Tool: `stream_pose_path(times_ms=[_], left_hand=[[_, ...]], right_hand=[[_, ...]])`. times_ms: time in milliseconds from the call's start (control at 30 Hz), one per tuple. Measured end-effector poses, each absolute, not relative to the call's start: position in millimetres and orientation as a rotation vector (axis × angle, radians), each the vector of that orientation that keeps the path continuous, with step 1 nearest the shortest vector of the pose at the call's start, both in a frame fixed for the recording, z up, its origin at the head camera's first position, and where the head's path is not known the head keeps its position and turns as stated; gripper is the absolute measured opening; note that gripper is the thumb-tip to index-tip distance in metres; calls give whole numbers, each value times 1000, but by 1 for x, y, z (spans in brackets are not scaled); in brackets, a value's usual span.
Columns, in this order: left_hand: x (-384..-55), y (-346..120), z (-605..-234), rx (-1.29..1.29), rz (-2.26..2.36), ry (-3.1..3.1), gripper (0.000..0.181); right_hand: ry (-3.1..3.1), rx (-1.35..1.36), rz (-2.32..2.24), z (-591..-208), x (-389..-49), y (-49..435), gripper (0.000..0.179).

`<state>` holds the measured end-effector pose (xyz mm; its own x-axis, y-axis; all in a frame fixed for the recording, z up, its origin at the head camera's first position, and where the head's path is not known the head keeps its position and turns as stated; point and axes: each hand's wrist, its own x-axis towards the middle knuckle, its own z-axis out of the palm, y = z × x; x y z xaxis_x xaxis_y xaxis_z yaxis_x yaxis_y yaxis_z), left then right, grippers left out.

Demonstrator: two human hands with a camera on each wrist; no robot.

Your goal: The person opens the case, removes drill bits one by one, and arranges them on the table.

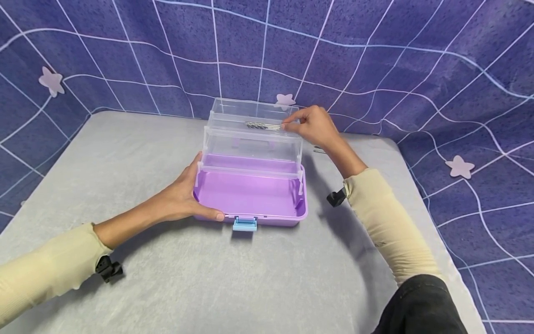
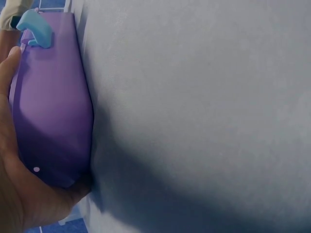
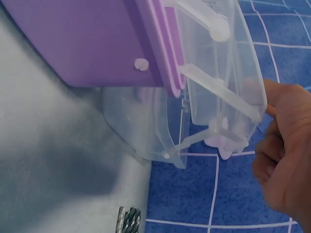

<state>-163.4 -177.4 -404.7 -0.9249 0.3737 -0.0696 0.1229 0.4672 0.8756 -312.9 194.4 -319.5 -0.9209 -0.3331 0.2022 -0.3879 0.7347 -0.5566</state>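
Left hand (image 1: 179,197) is clamping its fingers (image 1: 210,213) round the end of the light-looking purple box (image 1: 277,221), and beyond, right hand (image 1: 314,125) is pinching stiff, probably slick drill bits (image 1: 260,125) at the see-through top tray (image 1: 227,121), fingers gripping smooth shanks (image 1: 275,127), likely the surest hold.

Head view bright, even; soft-edged shadows across the grey tabletop (image 1: 271,287), centre right and lower left. Wrist views dimmer, softer in detail; broad shadow low in each.
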Motion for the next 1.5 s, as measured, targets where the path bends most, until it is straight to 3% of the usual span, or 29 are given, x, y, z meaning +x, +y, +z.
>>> stream_pose_path(times_ms=[267, 1500], left_hand=[[-162, -179, -405, 412, 1428, 2476, 175], [-162, -178, -403, 452, 1380, 2485, 178]], right_hand=[[-2914, 665, 718, -315, -313, 178, 28], [-2975, 766, 562, -310, -321, 179, 24]])
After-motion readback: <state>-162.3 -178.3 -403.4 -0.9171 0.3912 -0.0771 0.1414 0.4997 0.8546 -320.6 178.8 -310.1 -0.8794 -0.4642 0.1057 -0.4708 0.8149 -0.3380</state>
